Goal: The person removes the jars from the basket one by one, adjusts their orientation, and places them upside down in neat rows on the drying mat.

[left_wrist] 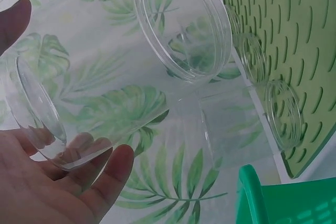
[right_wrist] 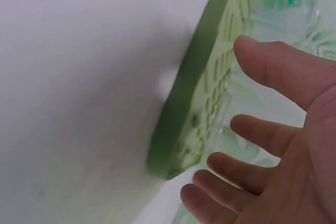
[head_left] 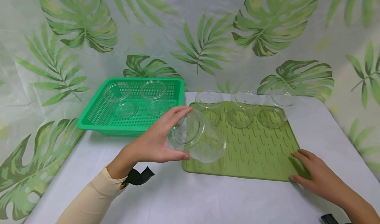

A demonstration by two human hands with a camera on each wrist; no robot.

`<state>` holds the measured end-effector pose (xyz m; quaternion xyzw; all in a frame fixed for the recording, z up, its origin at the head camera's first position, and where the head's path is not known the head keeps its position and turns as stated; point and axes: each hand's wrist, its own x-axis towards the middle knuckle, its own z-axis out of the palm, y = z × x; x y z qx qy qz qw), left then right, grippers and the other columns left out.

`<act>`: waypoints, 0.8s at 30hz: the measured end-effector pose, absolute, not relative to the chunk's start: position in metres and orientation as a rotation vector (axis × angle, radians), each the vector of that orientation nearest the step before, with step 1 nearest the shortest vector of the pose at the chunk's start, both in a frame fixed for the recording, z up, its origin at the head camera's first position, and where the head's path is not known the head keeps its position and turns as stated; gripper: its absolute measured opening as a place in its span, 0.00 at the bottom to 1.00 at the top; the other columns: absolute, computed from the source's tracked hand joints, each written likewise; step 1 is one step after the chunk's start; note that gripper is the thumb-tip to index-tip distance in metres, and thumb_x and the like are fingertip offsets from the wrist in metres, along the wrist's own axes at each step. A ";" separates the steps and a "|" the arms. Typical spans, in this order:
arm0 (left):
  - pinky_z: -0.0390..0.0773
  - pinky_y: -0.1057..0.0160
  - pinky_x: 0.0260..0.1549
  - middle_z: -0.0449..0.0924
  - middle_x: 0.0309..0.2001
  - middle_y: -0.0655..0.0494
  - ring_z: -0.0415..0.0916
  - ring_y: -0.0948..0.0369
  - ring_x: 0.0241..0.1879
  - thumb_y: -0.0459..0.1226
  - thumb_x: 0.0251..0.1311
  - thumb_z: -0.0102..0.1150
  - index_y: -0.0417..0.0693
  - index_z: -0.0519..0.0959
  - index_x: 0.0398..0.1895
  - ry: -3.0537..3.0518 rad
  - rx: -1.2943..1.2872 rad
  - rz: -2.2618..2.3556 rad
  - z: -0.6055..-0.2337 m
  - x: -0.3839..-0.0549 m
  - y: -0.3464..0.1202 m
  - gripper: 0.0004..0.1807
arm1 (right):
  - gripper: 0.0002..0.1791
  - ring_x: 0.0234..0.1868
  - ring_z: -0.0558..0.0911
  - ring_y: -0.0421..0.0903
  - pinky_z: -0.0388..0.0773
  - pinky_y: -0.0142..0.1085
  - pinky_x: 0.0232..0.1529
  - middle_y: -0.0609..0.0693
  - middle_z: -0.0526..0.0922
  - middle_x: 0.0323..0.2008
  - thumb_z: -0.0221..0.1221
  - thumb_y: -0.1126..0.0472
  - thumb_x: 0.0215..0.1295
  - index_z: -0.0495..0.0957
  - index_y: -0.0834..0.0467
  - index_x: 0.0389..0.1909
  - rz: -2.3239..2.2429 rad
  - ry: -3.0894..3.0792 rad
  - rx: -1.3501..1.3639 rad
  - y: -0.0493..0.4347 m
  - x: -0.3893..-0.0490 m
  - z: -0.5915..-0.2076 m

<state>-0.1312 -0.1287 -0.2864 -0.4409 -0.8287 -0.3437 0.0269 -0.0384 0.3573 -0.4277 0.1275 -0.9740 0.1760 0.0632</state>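
Observation:
My left hand (head_left: pixel 157 138) grips a clear jar (head_left: pixel 211 146) near its base, thumb on one side and fingers on the other. The jar is tilted above the left part of a green ribbed mat (head_left: pixel 237 158), its wide mouth facing away from the palm. In the left wrist view, the fingers (left_wrist: pixel 113 174) lie along the transparent wall by the base. My right hand (head_left: pixel 320 174) is at the mat's front right corner, its fingers spread and holding nothing. Whether its fingertips touch the mat cannot be told.
Three more clear jars stand in a row along the mat's back: left jar (head_left: pixel 209 100), middle jar (head_left: pixel 241 113), right jar (head_left: pixel 274 113). At the left, a green plastic basket (head_left: pixel 118 129) holds two similar jars. A leaf-patterned cloth (head_left: pixel 205 46) hangs behind the white table (head_left: pixel 166 197).

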 end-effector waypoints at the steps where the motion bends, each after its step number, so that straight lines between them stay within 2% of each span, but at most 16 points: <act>1: 0.75 0.52 0.59 0.57 0.73 0.54 0.62 0.56 0.69 0.47 0.43 0.78 0.50 0.54 0.78 -2.562 -1.359 -1.062 -0.287 -0.131 -0.128 0.59 | 0.41 0.57 0.68 0.73 0.66 0.64 0.49 0.74 0.66 0.61 0.75 0.57 0.49 0.69 0.66 0.62 0.525 -2.950 0.376 0.359 -0.038 -0.429; 7: 0.76 0.54 0.58 0.56 0.74 0.53 0.62 0.58 0.69 0.48 0.43 0.78 0.50 0.53 0.78 -2.560 -1.363 -1.061 -0.290 -0.134 -0.125 0.59 | 0.40 0.57 0.68 0.74 0.69 0.65 0.47 0.74 0.65 0.62 0.74 0.56 0.51 0.69 0.70 0.61 0.533 -3.021 0.307 0.368 -0.034 -0.437; 15: 0.73 0.50 0.61 0.56 0.74 0.53 0.60 0.57 0.71 0.50 0.44 0.77 0.51 0.54 0.78 -2.551 -1.356 -1.050 -0.294 -0.137 -0.120 0.59 | 0.42 0.59 0.66 0.75 0.66 0.65 0.49 0.74 0.64 0.64 0.72 0.54 0.55 0.67 0.75 0.62 0.567 -3.021 0.275 0.373 -0.032 -0.443; 24: 0.77 0.57 0.58 0.55 0.74 0.54 0.64 0.59 0.69 0.50 0.44 0.78 0.48 0.54 0.78 -2.543 -1.384 -1.067 -0.295 -0.139 -0.104 0.58 | 0.44 0.60 0.65 0.77 0.67 0.67 0.51 0.75 0.62 0.65 0.71 0.52 0.56 0.66 0.79 0.61 0.531 -3.082 0.243 0.374 -0.036 -0.442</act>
